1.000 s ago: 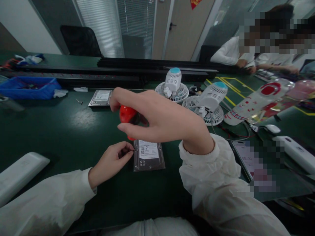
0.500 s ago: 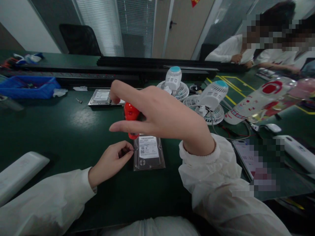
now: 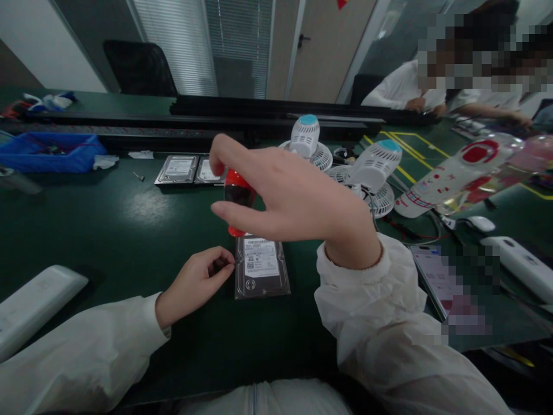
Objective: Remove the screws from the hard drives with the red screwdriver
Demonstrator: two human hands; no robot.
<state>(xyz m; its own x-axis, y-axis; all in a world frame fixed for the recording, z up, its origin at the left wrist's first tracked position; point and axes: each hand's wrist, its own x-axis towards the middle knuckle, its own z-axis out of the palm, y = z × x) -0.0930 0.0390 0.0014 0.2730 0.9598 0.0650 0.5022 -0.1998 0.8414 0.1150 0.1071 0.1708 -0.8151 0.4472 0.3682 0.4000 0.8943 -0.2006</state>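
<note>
A hard drive [image 3: 262, 271] with a white label lies flat on the green table in front of me. At its left edge, my left hand [image 3: 201, 279] is closed, thumb and fingertips pinched against the side of the drive. Over the drive's far end, my right hand [image 3: 280, 193] is wrapped round the red-and-black handle of a screwdriver [image 3: 239, 195]. Its thumb and a bent finger reach past the handle on either side. The screwdriver's shaft and tip are hidden, as are the other right fingers.
Two more hard drives [image 3: 177, 169] lie behind, near a small screw-like part [image 3: 139, 177] and a blue tray [image 3: 47, 153]. White fans [image 3: 374, 167], bottles [image 3: 458, 173], a phone [image 3: 432, 271] and a white power strip [image 3: 521, 268] stand or lie rightward. People sit at far right.
My right hand has shifted slightly right, and the screwdriver handle has turned, now showing a black face where red showed. My left hand and the hard drive stay in place.
</note>
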